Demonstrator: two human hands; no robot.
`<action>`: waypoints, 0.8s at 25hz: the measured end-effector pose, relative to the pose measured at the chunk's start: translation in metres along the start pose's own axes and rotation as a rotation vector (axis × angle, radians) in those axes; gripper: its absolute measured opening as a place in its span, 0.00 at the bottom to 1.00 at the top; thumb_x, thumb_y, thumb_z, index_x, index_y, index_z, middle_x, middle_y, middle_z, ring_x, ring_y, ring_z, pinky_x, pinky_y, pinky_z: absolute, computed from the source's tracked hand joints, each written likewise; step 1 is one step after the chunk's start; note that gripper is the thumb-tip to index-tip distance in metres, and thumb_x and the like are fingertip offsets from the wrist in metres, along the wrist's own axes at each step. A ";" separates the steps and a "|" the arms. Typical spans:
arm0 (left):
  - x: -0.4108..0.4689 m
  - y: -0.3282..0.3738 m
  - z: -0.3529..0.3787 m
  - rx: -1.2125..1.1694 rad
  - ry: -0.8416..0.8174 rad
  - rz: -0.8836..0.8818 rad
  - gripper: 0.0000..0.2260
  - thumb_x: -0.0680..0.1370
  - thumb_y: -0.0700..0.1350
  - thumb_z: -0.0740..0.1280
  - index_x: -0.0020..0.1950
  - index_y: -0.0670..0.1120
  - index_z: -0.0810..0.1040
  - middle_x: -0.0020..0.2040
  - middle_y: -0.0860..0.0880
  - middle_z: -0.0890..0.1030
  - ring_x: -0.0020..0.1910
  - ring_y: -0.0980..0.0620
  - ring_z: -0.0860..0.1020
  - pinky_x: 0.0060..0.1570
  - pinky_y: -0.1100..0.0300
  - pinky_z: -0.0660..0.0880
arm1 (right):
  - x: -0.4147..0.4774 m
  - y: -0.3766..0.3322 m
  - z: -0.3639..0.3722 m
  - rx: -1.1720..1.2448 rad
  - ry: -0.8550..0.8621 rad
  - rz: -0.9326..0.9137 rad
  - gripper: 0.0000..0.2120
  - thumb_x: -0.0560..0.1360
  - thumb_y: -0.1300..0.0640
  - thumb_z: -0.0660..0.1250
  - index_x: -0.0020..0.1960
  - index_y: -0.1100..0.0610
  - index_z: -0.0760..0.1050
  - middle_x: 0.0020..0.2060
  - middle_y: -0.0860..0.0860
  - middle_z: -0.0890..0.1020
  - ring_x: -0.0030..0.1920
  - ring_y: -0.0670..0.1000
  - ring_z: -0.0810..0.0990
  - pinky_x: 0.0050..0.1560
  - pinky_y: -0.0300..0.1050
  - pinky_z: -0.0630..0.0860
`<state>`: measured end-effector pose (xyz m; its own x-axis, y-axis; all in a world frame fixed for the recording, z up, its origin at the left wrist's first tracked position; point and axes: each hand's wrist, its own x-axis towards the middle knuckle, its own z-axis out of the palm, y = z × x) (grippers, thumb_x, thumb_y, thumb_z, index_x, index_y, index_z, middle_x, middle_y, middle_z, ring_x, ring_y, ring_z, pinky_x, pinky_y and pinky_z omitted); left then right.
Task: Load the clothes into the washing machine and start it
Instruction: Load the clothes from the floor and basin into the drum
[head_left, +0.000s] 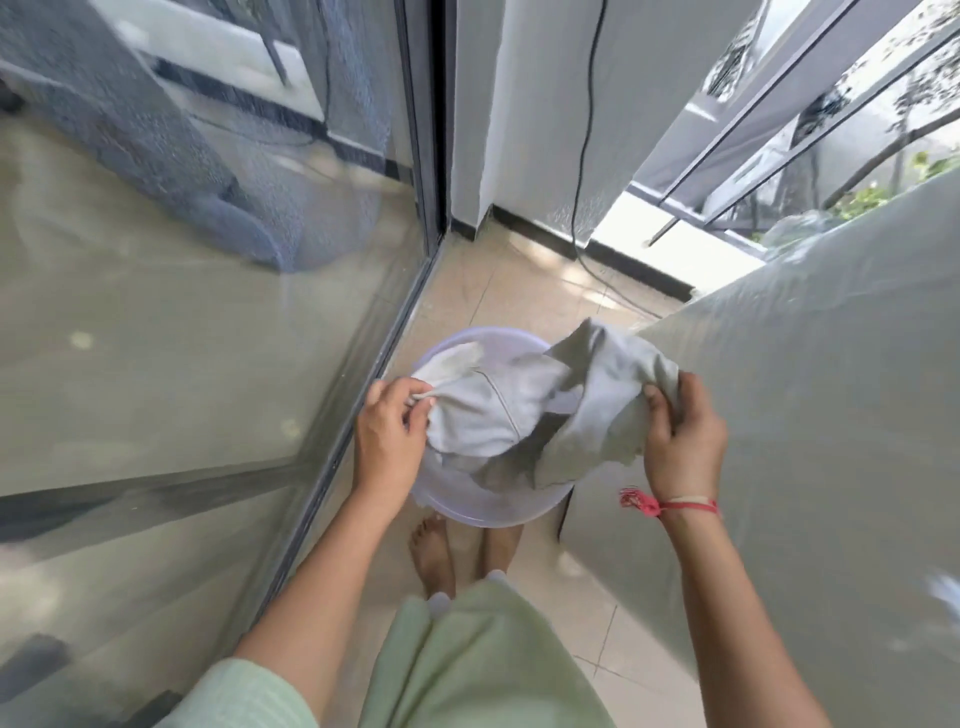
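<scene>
A: Green sleeve (244, 691) nearest. Hands?

B: Both holding: left grip (387, 441) pinches one end of garment (493, 415), right grip (683, 436) clutches the other. Cloth spans crosswise above basin (483, 501) on floor (519, 291). Rightward lies covered bulk (805, 415), likely the machine; right grip nearer.

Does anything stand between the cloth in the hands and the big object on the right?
Probably yes. The left hand and right hand grip the cloth over the basin. A translucent cover drapes the object on the right, and no opening shows.
</scene>
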<state>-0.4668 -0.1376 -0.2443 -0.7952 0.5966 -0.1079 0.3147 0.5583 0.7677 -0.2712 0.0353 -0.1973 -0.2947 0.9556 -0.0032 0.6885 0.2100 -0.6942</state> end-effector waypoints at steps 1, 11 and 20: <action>0.002 0.019 -0.020 0.018 0.013 0.030 0.04 0.74 0.36 0.69 0.47 0.41 0.79 0.46 0.44 0.74 0.34 0.45 0.78 0.40 0.64 0.69 | 0.002 -0.018 -0.021 -0.019 -0.009 -0.038 0.06 0.77 0.59 0.63 0.42 0.58 0.68 0.27 0.47 0.68 0.30 0.53 0.66 0.32 0.41 0.56; -0.008 0.181 -0.135 0.180 0.058 0.354 0.02 0.78 0.42 0.63 0.50 0.46 0.72 0.52 0.46 0.76 0.47 0.41 0.76 0.41 0.51 0.72 | -0.022 -0.142 -0.137 -0.049 0.074 -0.338 0.04 0.77 0.60 0.63 0.50 0.60 0.70 0.34 0.58 0.78 0.37 0.63 0.78 0.32 0.46 0.65; -0.011 0.293 -0.201 -0.110 0.352 0.637 0.08 0.79 0.46 0.56 0.50 0.41 0.70 0.44 0.46 0.74 0.42 0.44 0.74 0.39 0.58 0.63 | -0.018 -0.237 -0.242 0.045 0.432 -0.551 0.13 0.76 0.54 0.66 0.49 0.64 0.71 0.33 0.61 0.78 0.33 0.65 0.77 0.30 0.50 0.70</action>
<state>-0.4702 -0.0961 0.1086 -0.6006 0.5551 0.5754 0.7322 0.0928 0.6747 -0.2689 0.0179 0.1414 -0.2968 0.7113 0.6371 0.4835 0.6873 -0.5421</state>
